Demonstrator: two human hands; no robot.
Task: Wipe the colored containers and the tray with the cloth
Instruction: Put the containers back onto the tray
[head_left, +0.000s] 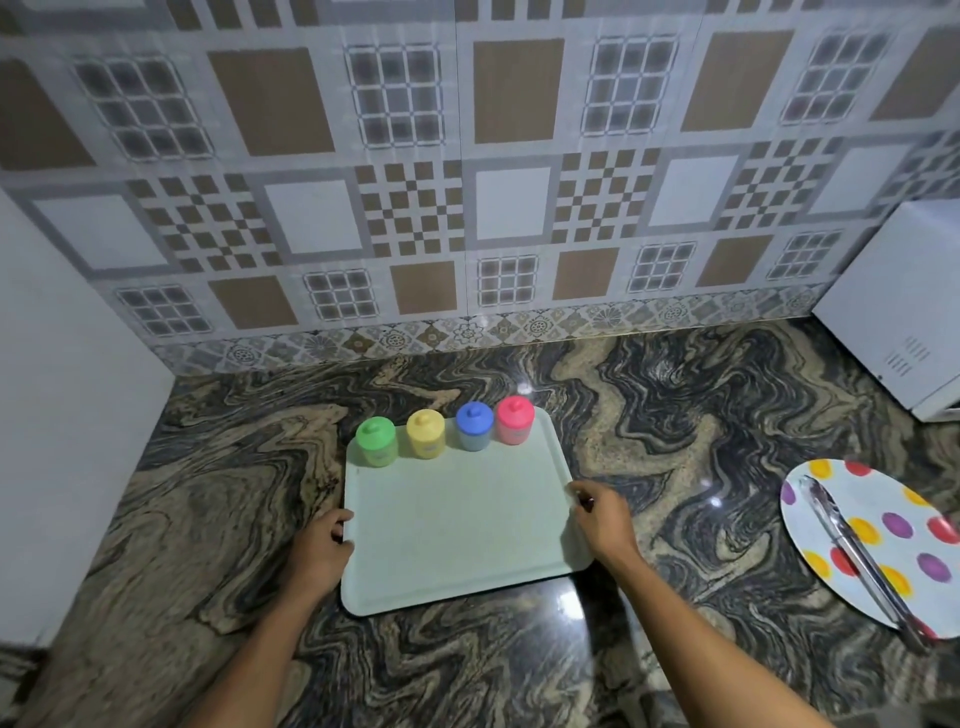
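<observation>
Fingers (336, 521) curl, apparently gripping the tray's (457, 525) sides.

Left hand (324, 540) and right hand (605, 514) grip tray (457, 519) sides, arms outstretched.

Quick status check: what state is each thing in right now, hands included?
Tray, held at both side edges.
Green container, upright on tray, lid on.
Yellow container, upright, lid on.
Blue container, upright, lid on.
Pink container, upright, lid on.
Left hand, grips tray's left edge.
Right hand, grips tray's right edge.
Tongs, lying on plate.
Cloth, not in view.
</observation>
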